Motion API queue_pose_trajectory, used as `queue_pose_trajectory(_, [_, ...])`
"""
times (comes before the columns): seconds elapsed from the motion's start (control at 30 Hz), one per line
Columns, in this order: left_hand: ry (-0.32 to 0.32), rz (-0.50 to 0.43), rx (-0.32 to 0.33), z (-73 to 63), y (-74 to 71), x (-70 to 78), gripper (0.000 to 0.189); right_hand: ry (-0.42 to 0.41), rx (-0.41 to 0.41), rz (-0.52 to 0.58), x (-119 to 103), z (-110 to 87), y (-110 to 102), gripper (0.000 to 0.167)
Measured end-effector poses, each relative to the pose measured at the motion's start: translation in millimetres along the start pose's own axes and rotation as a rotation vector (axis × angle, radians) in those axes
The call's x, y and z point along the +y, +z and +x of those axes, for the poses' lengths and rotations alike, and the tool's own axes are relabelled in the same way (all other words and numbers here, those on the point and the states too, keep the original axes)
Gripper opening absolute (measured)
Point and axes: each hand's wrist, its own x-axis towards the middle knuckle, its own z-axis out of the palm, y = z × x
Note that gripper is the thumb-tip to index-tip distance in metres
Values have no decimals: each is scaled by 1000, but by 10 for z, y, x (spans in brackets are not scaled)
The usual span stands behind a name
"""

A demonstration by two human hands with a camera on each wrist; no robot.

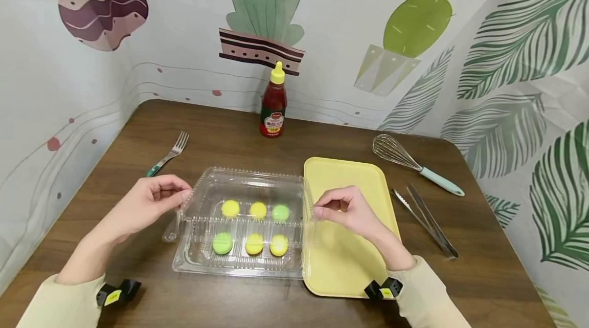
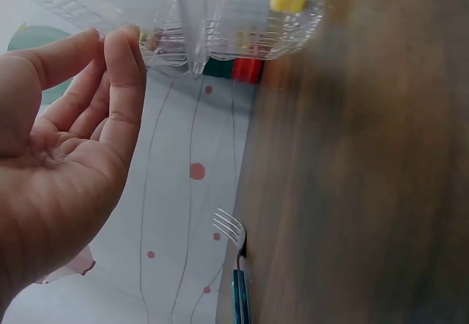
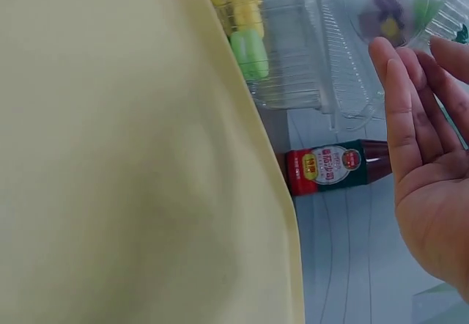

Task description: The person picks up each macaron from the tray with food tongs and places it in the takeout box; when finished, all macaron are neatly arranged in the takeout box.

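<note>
A clear plastic clamshell box [image 1: 239, 266] sits on the table with its lid [image 1: 248, 180] partly raised. Several round yellow and green pieces, like macarons, lie in two rows inside; one is a green piece [image 1: 222, 243], another a yellow piece [image 1: 230, 209]. My left hand [image 1: 149, 202] pinches the left edge of the lid between thumb and fingers. On the other side, my right hand [image 1: 345, 210] pinches the lid's right edge, above a yellow tray [image 1: 340, 266]. Both wrist views show the left hand [image 2: 73, 119] and the right hand [image 3: 432, 148] at the transparent lid.
A ketchup bottle [image 1: 273, 108] stands at the back, near the patterned wall cloth. Left of the box lies a fork [image 1: 169, 154]. To the right of the tray are a whisk [image 1: 416, 164] and metal tongs [image 1: 425, 220]. The box's right side meets the tray's left edge.
</note>
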Motion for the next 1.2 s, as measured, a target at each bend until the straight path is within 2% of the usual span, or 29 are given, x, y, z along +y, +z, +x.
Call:
queue_pose_trajectory(0.13, [8,25,-24,-55,28,-26,6,-17,-12,-109,25,-22,45,10])
queue_pose_trajectory(0.27, [31,76,-47,-75,48,-40,5,-35,-11,-201,61,-54,82,11])
queue_pose_trajectory(0.4, [49,123,-51,-78,73,-51,4,-10,-11,-234,89,-82,111,12])
queue_pose_trajectory(0.63, [30,154,-61,-83,100,-77,4,3,-21,-329,163,-128,153,17])
queue_pose_trajectory(0.8, [40,161,-72,-88,98,-81,7,63,-10,-341,155,-146,152,14])
queue_pose_trajectory(0.97, [23,171,-68,-99,87,-83,8,132,-2,-327,122,-146,159,10])
queue_pose_trajectory(1.2, [48,202,-85,-102,61,-97,12,166,25,-362,80,-136,164,10])
